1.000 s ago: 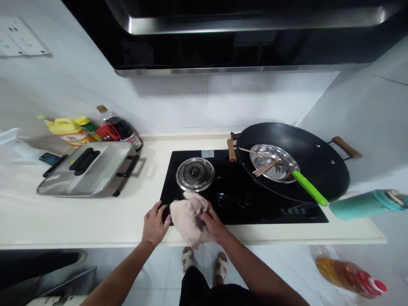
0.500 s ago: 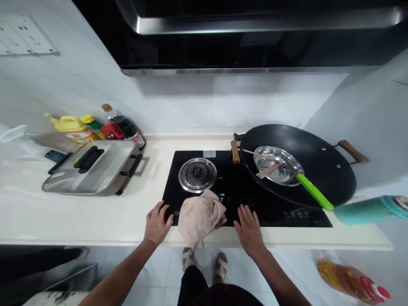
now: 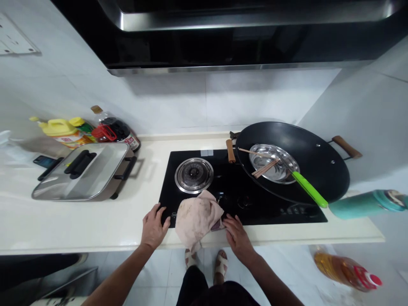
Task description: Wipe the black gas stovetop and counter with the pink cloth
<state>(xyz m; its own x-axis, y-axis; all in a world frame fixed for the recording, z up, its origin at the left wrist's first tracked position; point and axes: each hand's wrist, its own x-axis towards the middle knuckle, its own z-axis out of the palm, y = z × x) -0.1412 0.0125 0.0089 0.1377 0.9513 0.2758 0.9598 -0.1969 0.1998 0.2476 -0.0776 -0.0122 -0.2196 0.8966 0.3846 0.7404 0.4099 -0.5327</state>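
Observation:
A crumpled, stained pink cloth lies on the front of the black glass cooktop, drooping over the counter edge. My left hand rests at the cooktop's front left corner, fingers spread and holding nothing. At the cloth's right side, my right hand has its fingers stretched flat on the front edge. Its fingertips are at the cloth's border; whether they touch it I cannot tell. Behind the cloth is a round metal burner. On the right sits a large black wok with a steel bowl, chopsticks and a green-handled utensil.
At left stands a lidded electric pan, with bottles and a phone behind. A teal flask is at the right end. An oil bottle stands below, lower right. A range hood overhangs the back.
My right hand has slid left along the cooktop's front edge, from near the knob to beside the cloth. The view has shifted slightly; my left hand and the cloth stay in place.

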